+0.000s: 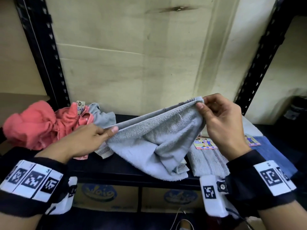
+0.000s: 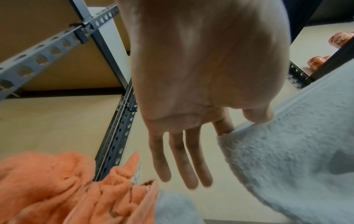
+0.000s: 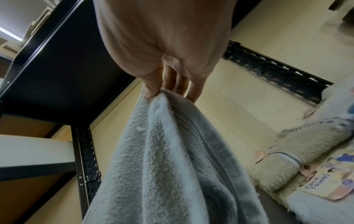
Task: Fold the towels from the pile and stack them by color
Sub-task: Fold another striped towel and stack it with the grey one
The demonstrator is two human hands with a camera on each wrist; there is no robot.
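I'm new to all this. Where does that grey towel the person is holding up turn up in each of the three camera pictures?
Head view: the grey towel hangs mid-picture, stretched between the left hand and right hand.
Left wrist view: it fills the right side, pinched at its edge.
Right wrist view: it drapes down the centre from the fingertips.
Shared landmark: the perforated shelf post.
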